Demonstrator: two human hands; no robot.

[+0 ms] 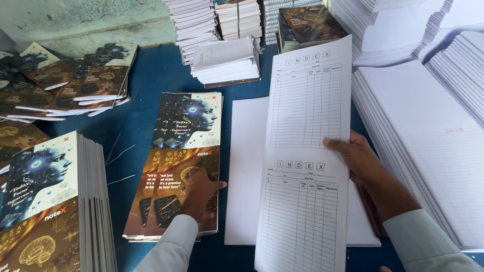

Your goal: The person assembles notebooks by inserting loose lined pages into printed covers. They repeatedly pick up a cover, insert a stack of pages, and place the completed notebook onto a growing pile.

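Observation:
My right hand [359, 160] grips the right edge of a long white printed sheet with ruled tables [302, 151], held lifted over a stack of blank white sheets [245, 166]. My left hand [197, 191] rests fingers-down on the top of a small pile of glossy dark covers [187, 131] showing a robot face above and a brown half below. The pile lies on the blue table [151, 75], just left of the white stack.
A tall stack of the same covers [55, 201] stands at the near left. Loose covers [75, 80] are fanned out at the far left. Large piles of ruled paper [423, 136] fill the right, with more bundles [227, 60] along the back.

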